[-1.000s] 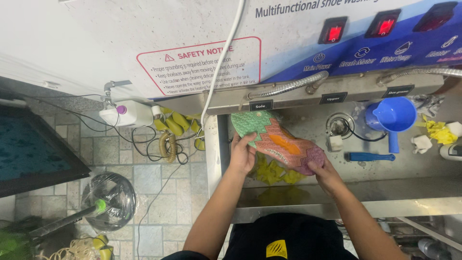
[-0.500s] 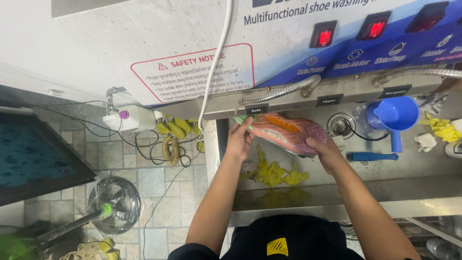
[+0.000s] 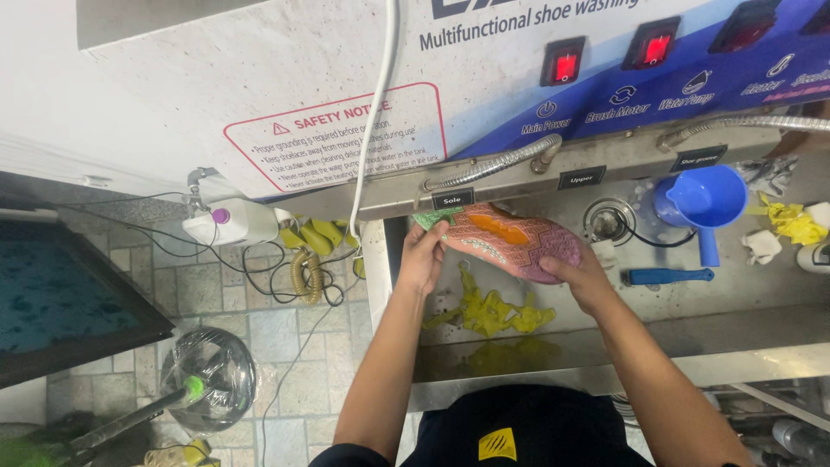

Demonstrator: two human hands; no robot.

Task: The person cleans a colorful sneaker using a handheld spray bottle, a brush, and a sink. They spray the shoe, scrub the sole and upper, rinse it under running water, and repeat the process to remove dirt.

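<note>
A shoe (image 3: 510, 239) with a patterned pink, orange and green sole is held sole-up over a steel sink basin (image 3: 553, 333). Its green toe end is tucked under the front lip of the white and blue washing machine (image 3: 259, 86). My left hand (image 3: 424, 255) grips the toe end. My right hand (image 3: 581, 277) grips the pink heel end. Under the shoe, crumpled yellow material (image 3: 494, 311) lies in the basin.
A blue scoop (image 3: 702, 199), a blue-handled tool (image 3: 667, 276), a drain fitting (image 3: 608, 222) and white and yellow scraps (image 3: 791, 223) lie in the sink to the right. On the tiled floor at left are a white bottle (image 3: 232, 223), coiled cables (image 3: 303, 268) and a wrapped fan (image 3: 207, 379).
Both hands have carried the shoe away from me, from over the yellow material to the machine's front lip, so the green toe is now mostly hidden under it.
</note>
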